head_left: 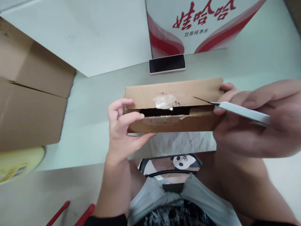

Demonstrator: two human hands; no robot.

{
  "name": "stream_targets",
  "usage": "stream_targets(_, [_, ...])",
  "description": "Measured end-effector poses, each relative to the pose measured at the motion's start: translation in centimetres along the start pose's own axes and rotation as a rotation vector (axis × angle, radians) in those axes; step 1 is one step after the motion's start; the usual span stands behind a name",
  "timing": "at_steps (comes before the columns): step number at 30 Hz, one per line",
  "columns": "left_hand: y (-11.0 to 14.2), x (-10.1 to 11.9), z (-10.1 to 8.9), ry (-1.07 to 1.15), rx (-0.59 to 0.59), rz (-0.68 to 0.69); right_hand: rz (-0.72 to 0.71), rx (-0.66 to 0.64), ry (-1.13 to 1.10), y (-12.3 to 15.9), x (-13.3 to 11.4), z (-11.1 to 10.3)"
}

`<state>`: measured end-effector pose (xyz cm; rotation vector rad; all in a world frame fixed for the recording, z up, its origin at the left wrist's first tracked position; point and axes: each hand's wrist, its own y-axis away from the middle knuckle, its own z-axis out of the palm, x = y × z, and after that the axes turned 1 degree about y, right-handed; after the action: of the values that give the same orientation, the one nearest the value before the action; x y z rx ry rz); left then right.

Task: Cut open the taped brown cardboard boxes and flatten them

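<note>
A small brown cardboard box [174, 124] is held over the near edge of the table, its long side turned up towards me. A dark slit runs between its two flaps, and a torn piece of clear tape [163, 102] clings to the upper flap. My left hand [123, 128] is closed round the box's left end, fingertips on the flaps and thumb beneath. In my right hand [256, 125] is a utility knife [244, 112] with a white handle, its thin blade pointing left over the upper flap. Some right fingers also touch the box's right end.
A phone [167, 64] lies beyond the box, before a red-and-white water carton [199, 34] and a large white box [94, 34]. Bigger cardboard [30, 116] and a yellow container [22, 160] stand left on the pale table [87, 125]. Red legs [58, 213] show below.
</note>
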<state>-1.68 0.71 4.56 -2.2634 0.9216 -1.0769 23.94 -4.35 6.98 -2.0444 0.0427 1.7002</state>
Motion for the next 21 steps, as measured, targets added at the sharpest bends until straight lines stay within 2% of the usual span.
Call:
stream_targets(5, [-0.2,-0.7,0.0,0.051,0.025,0.042,-0.059,0.075,-0.157,-0.9,-0.1,-0.6])
stream_targets(8, [-0.2,-0.7,-0.1,0.052,0.060,0.101,-0.167,0.200,-0.339,-1.6,-0.1,-0.2])
stream_targets(10, [-0.2,-0.2,-0.3,0.076,0.070,0.108,-0.187,0.253,-0.423,-1.8,-0.2,0.1])
stream_targets(16, [-0.1,1.7,-0.8,0.259,0.087,-0.013,-0.025,0.203,-0.358,-1.4,-1.0,-0.1])
stream_targets(21, [-0.2,1.3,-1.6,0.276,-0.099,-0.094,-0.028,0.096,-0.356,-1.1,-0.9,-0.6])
